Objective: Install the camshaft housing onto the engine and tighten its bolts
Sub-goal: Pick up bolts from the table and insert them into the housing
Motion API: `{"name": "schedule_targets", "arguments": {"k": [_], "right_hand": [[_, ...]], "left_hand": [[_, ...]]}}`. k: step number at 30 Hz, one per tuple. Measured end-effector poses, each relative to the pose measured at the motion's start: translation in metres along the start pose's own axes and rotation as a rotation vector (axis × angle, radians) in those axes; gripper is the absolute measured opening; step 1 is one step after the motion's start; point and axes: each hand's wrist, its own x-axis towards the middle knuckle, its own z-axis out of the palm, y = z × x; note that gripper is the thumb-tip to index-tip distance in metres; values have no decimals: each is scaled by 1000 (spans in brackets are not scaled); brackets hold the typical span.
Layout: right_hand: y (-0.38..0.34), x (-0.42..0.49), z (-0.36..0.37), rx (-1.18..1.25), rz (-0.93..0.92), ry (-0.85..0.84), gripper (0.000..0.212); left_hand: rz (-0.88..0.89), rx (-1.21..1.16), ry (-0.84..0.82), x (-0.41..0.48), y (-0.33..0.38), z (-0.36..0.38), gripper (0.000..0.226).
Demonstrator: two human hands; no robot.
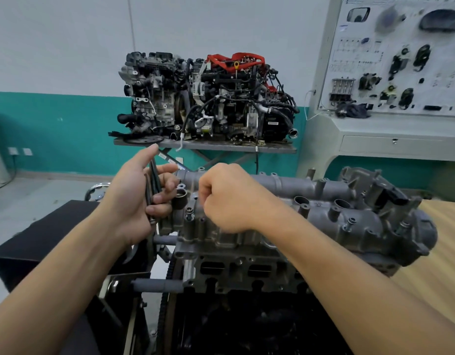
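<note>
The grey camshaft housing [323,198] lies on top of the engine [236,267] in front of me. My left hand [142,198] grips a bundle of long dark bolts [152,190] just off the housing's left end. My right hand [223,198] hovers over the housing's left part with its fingers curled downward; whatever they pinch is hidden under the fist. A bolt [189,213] stands in a hole at the housing's near left corner, and other bolts [349,223] stick up along the near right edge.
A black box [42,239] sits to the left of the engine and a wooden table [441,252] to the right. Two other engines [208,98] stand on a metal stand behind. A white training board [400,55] with car parts fills the right rear.
</note>
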Motion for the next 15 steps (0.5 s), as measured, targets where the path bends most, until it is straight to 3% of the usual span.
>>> {"name": "schedule_targets", "arguments": {"k": [3,7,11,13,15], "right_hand": [[4,0,-1,138,-13,73,26],[9,-6,-8,402,-157,310,20],[16,13,-36,72,-351,310,51],[23,30,-54,-59,-397,356,44],[34,43,-67,-174,-485,393,31]], "left_hand": [[-63,-24,-29,0,5,-1,36],[-206,-215,-141,5,22,7,31],[-167,-433,-222,29,47,48,25],[-145,-502,-211,45,59,68,19],[-150,-488,-209,59,66,81,27]]}}
